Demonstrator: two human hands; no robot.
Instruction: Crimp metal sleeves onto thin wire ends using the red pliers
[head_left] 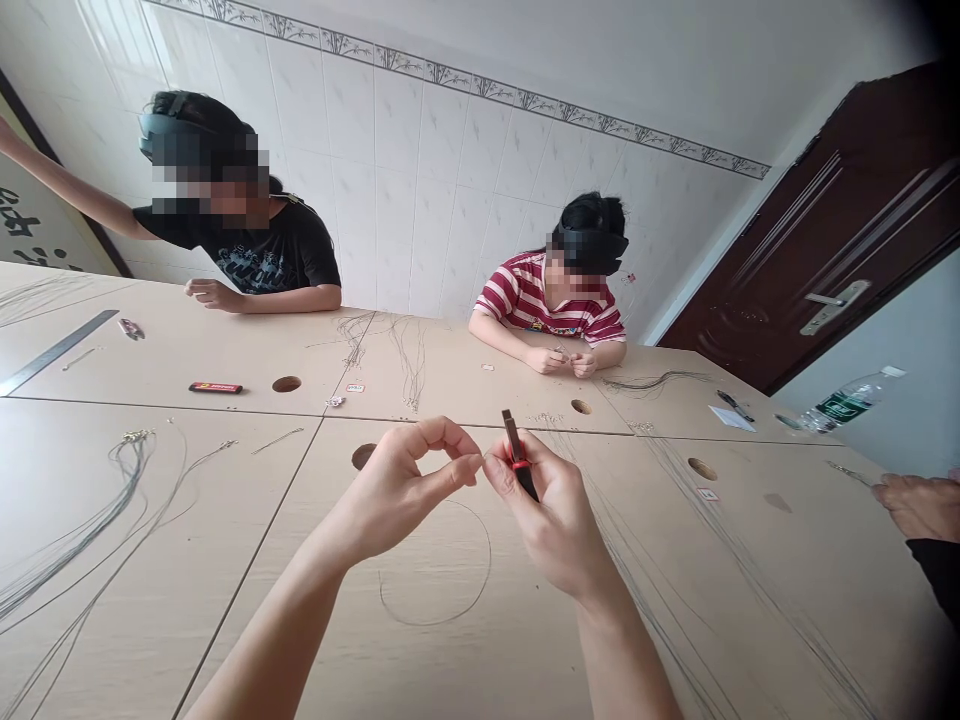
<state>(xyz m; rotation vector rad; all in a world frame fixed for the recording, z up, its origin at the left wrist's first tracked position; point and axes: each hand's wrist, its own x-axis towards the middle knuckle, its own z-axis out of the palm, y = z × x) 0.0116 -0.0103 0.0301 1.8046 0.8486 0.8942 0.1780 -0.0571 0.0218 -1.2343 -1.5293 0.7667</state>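
My left hand pinches at the middle of the view, its thumb and forefinger tips pressed together on the end of a thin wire. Almost touching it, my right hand is closed around a small tool with a dark metal tip and a red and black body. The right thumb and forefinger also meet near the wire's end. Below the hands the thin wire curls in a loose loop over the table. What joins the fingertips is too small to make out.
Wire bundles lie at left, more wires at right. Two people sit opposite; another person's hand is at the right edge. A red-black box cutter, steel ruler and bottle are farther back.
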